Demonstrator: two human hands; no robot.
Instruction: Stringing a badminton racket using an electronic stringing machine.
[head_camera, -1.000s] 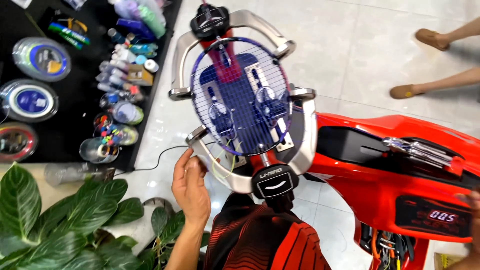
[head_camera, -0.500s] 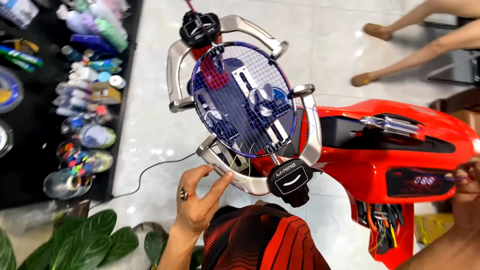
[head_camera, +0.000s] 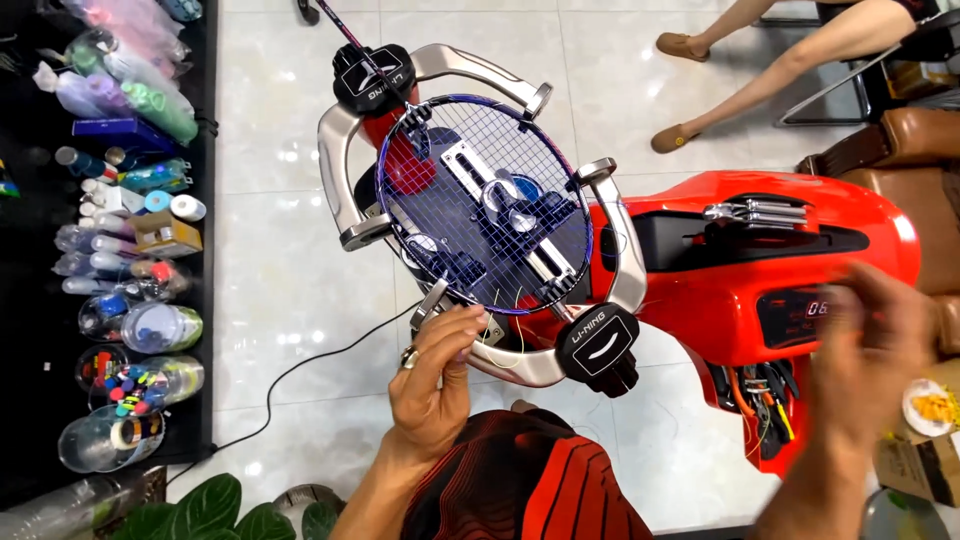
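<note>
From the head camera, a racket (head_camera: 485, 205) is lying clamped flat in the silver cradle (head_camera: 335, 170) of a red stringing machine (head_camera: 780, 270), its frame held by black clamps at the far end and the near end (head_camera: 600, 343), its handle pointing away over the tiled floor (head_camera: 290, 290). The left hand (head_camera: 435, 385), wearing a ring, is reaching up to the racket's near-left rim, fingers curled and pinched together just where a thin pale string (head_camera: 500, 345) is looping loose out of the frame; whether the fingertips are truly gripping that string cannot be told. The right hand (head_camera: 870, 345) is blurring in front of the machine's right side, beside its lit display (head_camera: 815, 310), fingers spread; whether it is holding anything cannot be told. A black cable (head_camera: 300, 370) is trailing across the floor to the machine. Along the floor's left edge, a black mat (head_camera: 30, 300) is carrying bottles (head_camera: 110, 95) and tubs (head_camera: 150, 325). Another person's legs (head_camera: 770, 60) are showing at the far right.
</note>
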